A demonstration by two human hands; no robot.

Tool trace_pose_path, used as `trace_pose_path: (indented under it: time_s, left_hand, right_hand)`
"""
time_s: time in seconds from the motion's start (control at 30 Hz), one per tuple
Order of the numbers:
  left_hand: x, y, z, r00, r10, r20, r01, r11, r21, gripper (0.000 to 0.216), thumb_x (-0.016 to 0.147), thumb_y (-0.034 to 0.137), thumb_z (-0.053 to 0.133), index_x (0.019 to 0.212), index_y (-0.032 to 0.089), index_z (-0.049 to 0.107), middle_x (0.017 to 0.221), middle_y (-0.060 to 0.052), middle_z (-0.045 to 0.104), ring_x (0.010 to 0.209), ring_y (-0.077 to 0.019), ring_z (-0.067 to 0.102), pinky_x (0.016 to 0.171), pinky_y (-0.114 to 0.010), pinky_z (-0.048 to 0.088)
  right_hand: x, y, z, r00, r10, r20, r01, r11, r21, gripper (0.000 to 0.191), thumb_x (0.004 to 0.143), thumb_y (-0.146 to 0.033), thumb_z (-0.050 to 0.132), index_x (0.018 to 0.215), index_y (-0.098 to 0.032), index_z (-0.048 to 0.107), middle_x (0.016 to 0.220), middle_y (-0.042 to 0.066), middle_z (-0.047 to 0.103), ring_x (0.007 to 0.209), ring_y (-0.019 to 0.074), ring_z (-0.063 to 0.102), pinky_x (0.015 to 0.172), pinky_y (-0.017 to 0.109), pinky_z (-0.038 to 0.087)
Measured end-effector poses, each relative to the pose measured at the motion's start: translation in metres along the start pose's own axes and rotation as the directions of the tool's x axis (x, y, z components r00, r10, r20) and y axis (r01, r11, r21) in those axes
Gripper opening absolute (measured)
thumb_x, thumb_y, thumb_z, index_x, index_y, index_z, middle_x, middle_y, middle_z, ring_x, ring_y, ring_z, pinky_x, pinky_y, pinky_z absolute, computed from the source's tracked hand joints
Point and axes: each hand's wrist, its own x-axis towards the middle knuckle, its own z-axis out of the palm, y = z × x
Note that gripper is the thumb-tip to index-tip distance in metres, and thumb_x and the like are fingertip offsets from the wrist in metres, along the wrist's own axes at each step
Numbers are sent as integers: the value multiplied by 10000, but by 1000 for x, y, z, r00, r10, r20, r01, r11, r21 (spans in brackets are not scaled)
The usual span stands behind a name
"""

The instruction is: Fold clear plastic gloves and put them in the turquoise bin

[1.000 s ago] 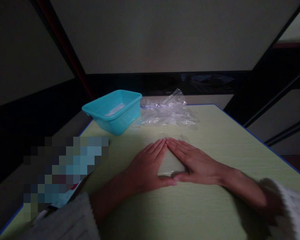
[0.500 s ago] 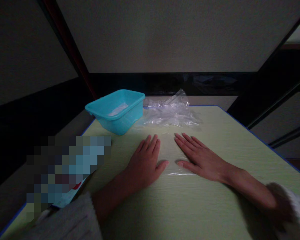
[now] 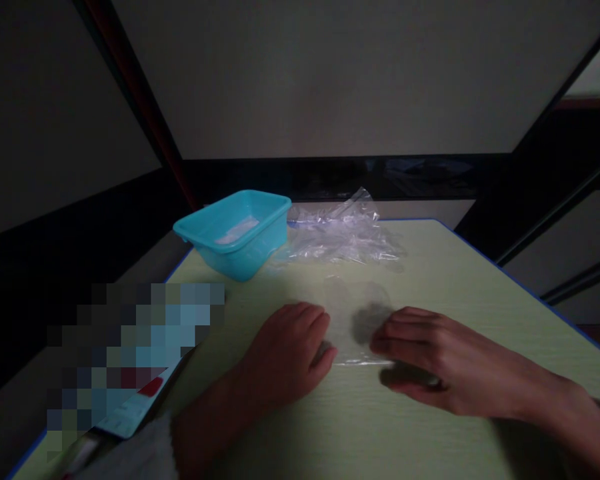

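Note:
A clear plastic bag [image 3: 347, 333] lies flat on the table between my hands, its near edge catching the light. My left hand [image 3: 290, 350] rests at the bag's left side, fingers bent downward and thumb apart from them. The undersides of those fingers are hidden. Over the bag's right near corner is my right hand [image 3: 430, 360], slightly raised with a shadow under it. Its fingers are loosely bent, and a gap separates them from the thumb. I see nothing held in either hand.
A turquoise plastic basin [image 3: 265, 250] with something whitish inside stands at the back left. Beside it is a crumpled heap of clear plastic bags [image 3: 340, 237]. A partly blurred flat item [image 3: 130, 407] lies at the left edge of the pale green table [image 3: 360, 433].
Both hands were flat with straight fingers on the bag; now their fingers are bent. My right hand has lifted and come nearer to me. The view has tilted slightly.

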Motion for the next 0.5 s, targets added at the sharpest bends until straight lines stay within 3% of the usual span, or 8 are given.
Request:
trace_pose_path:
  time_s: [0.27,0.5]
  left_hand:
    - [-2,5,0,995,-10,95,6,999,49,294,720,346,618,932,148,569,1030,-110,617,929,-256,561,813,-393,467]
    - [-2,8,1,994,-33,100,28,998,51,350,684,381,641,935,147,573,1028,-106,616,909,-251,560,800,-387,472]
  right_hand:
    - [-1,-2,7,997,56,57,-55,998,-31,179,755,-63,512,878,-160,597,868,64,597,848,194,553,795,340,445]
    - [-2,6,12,999,-28,-45,25,997,-79,185,851,-100,426,838,-139,606,826,85,610,791,202,556,737,346,457]
